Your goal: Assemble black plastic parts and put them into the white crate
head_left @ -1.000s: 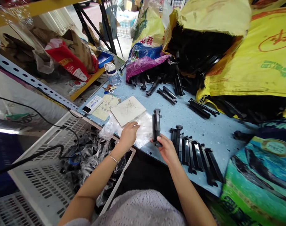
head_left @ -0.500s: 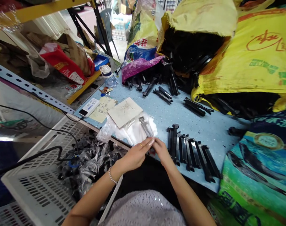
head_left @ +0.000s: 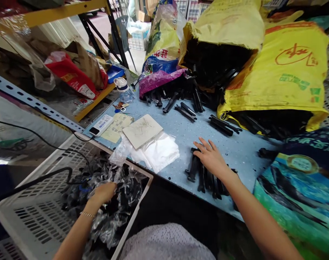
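Observation:
My right hand point(head_left: 211, 159) is over a row of long black plastic parts point(head_left: 193, 168) on the blue table, fingers apart and fingertips near the upper ends of the row. Whether it touches them I cannot tell. To the left, my left hand point(head_left: 104, 192) is down in a white plastic crate point(head_left: 42, 213), among black pieces in clear plastic bags point(head_left: 110, 224). Its fingers are hidden. Between the hands, a stack of clear plastic bags point(head_left: 163, 151) lies on the table, partly under a pale square board point(head_left: 142, 130).
Yellow sacks point(head_left: 278, 83) spill black parts at the back. A blue-green sack point(head_left: 297, 195) stands at the right. Along the table's left side are a white box point(head_left: 101, 125), a yellow note point(head_left: 117, 128), keys point(head_left: 120, 107) and a clear bottle point(head_left: 124, 90). Black cables hang over the crate.
My hands, together before at the table edge on a bagged black part, have separated. The left went down into the crate; the right moved over the row. The bagged part has left the stack.

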A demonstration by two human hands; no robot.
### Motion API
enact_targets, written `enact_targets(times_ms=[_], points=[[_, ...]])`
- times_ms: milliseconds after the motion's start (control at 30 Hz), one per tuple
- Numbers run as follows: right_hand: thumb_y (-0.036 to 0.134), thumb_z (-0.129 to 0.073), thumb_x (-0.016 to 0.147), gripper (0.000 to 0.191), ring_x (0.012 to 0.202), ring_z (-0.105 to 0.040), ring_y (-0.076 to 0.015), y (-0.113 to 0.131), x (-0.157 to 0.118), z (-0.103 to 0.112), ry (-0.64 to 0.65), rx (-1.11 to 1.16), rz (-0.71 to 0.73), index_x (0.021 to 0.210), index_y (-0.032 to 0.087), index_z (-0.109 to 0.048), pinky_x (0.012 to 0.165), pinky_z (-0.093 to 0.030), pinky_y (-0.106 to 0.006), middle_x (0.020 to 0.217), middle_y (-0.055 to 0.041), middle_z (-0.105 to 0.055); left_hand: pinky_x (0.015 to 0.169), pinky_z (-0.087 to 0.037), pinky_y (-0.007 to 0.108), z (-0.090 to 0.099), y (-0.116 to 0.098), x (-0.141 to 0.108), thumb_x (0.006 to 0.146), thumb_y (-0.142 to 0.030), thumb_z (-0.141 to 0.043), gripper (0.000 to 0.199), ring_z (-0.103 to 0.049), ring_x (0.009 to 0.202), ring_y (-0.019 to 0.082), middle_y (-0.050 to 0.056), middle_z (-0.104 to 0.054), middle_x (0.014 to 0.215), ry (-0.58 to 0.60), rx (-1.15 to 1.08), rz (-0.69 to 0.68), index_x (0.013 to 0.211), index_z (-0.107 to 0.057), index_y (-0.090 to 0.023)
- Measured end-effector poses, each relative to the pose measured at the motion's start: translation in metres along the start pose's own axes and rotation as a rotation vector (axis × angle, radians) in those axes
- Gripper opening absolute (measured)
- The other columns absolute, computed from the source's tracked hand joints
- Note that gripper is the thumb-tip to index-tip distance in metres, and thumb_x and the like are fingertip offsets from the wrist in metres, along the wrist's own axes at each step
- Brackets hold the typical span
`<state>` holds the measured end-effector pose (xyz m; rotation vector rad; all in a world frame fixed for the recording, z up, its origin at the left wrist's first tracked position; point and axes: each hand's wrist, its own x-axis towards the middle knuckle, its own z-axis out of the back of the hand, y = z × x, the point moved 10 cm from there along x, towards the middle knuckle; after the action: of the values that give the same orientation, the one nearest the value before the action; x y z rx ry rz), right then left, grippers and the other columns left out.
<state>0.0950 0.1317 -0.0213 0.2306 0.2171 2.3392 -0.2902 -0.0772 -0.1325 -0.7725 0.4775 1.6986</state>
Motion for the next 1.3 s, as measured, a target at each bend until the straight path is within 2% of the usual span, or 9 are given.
enact_targets(times_ms=[67, 167, 233, 367, 567, 700, 967, 1167, 1300], points=[[0.012, -0.052, 0.087, 0.023, 0.133, -0.045, -0.0328, -0.005, -0.001, 0.002, -0.021, 0.056, -0.055, 0.099, 0.022, -0.069, 0.107, -0.034, -0.052, 0.123, -0.011, -0.066, 0.084, -0.048, 0.043, -0.003, -0.006, 0.02, 0.078, -0.015, -0.056, 0.017, -0.068, 0.095, 0.035, 0.019, -0.072, 0.094, -0.015, -0.006, 0.01, 0.083, -0.072, -0.012], [0.037, -0.055, 0.091, 0.021, 0.09, -0.065, -0.0281, -0.02, -0.015, -0.004, -0.094, 0.427, -0.413, 0.102, 0.023, -0.066, 0.08, -0.049, -0.04, 0.089, -0.0078, -0.071, 0.083, -0.049, 0.035, 0.027, -0.086, 0.027, 0.092, -0.028, -0.046, 0.027, -0.068, 0.086, 0.024, 0.009, -0.073, 0.088, -0.137, -0.257, -0.323, 0.095, -0.072, -0.021], [0.047, -0.053, 0.091, 0.029, 0.073, -0.063, -0.0228, -0.016, -0.025, -0.02, -0.162, 0.81, -0.604, 0.101, 0.023, -0.066, 0.068, -0.048, -0.034, 0.079, -0.0033, -0.069, 0.083, -0.05, 0.033, 0.072, -0.153, 0.017, 0.095, -0.031, -0.044, 0.029, -0.066, 0.087, 0.021, 0.008, -0.072, 0.094, -0.386, -0.462, -0.608, 0.107, -0.07, -0.023], [0.046, -0.069, 0.08, 0.027, 0.069, -0.057, -0.0167, 0.011, -0.029, -0.053, -0.261, 1.41, -0.721, 0.094, 0.023, -0.07, 0.065, -0.045, -0.028, 0.078, 0.0005, -0.067, 0.087, -0.047, 0.041, 0.122, -0.224, 0.03, 0.084, -0.016, -0.059, 0.011, -0.059, 0.097, 0.027, 0.014, -0.066, 0.101, -0.803, -0.395, -0.654, 0.088, -0.069, -0.015], [0.035, -0.077, 0.075, 0.024, 0.07, -0.06, -0.014, 0.039, -0.026, -0.085, -0.153, 1.861, -0.794, 0.094, 0.022, -0.072, 0.065, -0.045, -0.025, 0.083, -0.0003, -0.07, 0.065, -0.046, 0.028, 0.129, -0.193, 0.099, 0.074, -0.028, -0.071, 0.014, -0.056, 0.068, 0.015, 0.002, -0.061, 0.073, -0.495, -0.921, -0.533, 0.07, -0.063, -0.017], [0.035, -0.079, 0.073, 0.03, 0.077, -0.065, -0.0166, 0.072, 0.018, -0.098, -0.042, 2.058, -0.693, 0.097, 0.018, -0.072, 0.068, -0.048, -0.027, 0.087, -0.004, -0.071, 0.061, -0.045, 0.025, 0.131, -0.178, 0.1, 0.07, -0.027, -0.072, 0.018, -0.057, 0.061, 0.013, -0.001, -0.061, 0.068, -0.419, -1.234, -0.542, 0.079, -0.06, -0.016], [0.036, -0.075, 0.073, 0.03, 0.077, -0.058, -0.0164, 0.038, 0.011, -0.08, -0.373, 1.53, -0.679, 0.101, 0.024, -0.074, 0.063, -0.048, -0.027, 0.099, -0.0022, -0.067, 0.093, -0.049, 0.044, 0.161, -0.178, 0.055, 0.08, 0.001, -0.045, 0.036, -0.061, 0.104, 0.025, 0.013, -0.069, 0.111, -0.834, -0.437, -0.603, 0.098, -0.071, -0.017], [0.033, -0.072, 0.078, 0.012, 0.058, -0.051, -0.0142, 0.068, 0.004, -0.089, 0.016, 1.5, -0.532, 0.082, 0.022, -0.074, 0.056, -0.043, -0.026, 0.065, 0.0025, -0.061, 0.114, -0.038, 0.045, 0.154, -0.198, 0.026, 0.087, -0.002, -0.038, 0.061, -0.042, 0.138, 0.023, 0.011, -0.046, 0.147, -0.812, -0.43, -0.79, 0.145, -0.041, -0.021], [0.037, -0.07, 0.079, 0.019, 0.065, -0.058, -0.0146, 0.077, 0.011, -0.108, -0.087, 1.802, -0.69, 0.087, 0.019, -0.071, 0.059, -0.046, -0.025, 0.074, 0.0005, -0.066, 0.114, -0.04, 0.043, 0.116, -0.241, -0.032, 0.087, 0.002, -0.032, 0.074, -0.035, 0.142, 0.02, 0.009, -0.033, 0.156, -0.623, -0.33, -1.093, 0.153, -0.019, -0.027]])
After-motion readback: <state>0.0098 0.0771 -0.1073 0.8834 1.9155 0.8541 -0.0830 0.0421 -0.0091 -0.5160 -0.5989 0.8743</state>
